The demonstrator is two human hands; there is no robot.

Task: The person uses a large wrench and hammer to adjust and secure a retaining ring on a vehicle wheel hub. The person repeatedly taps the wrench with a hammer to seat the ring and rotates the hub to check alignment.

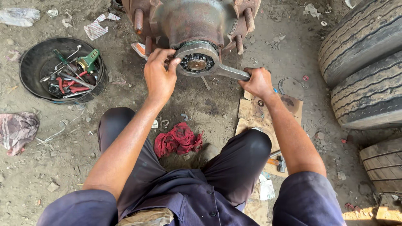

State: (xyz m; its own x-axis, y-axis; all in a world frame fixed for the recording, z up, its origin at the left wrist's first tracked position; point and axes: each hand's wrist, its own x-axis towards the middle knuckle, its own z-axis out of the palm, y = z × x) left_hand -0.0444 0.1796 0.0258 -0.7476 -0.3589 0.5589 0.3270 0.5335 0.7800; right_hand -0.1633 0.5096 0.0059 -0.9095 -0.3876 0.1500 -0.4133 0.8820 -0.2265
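Two hands are engaged at the rusty wheel hub (197,21): the large wrench (209,62) head, fitted beneath the hub, is pinched by the left hand (160,75), while its handle is gripped tightly by the right hand (257,81).

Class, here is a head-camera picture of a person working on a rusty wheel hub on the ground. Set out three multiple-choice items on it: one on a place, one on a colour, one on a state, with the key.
1. Where does the round black tub of hand tools lie?
A. to the person's left on the dirt
B. on the tyres
C. on the cardboard

2. What colour is the crumpled rag between the knees?
A. blue
B. red
C. white

3. What is the right hand doing?
A. resting open on the ground
B. holding a hammer
C. gripping the handle of the large hub wrench

Key: 1 A, the tub sits at the left edge of the view; 2 B, the cloth is plainly red; 3 C, its fingers close round the handle while the left hand holds the wrench's ring on the wheel hub.
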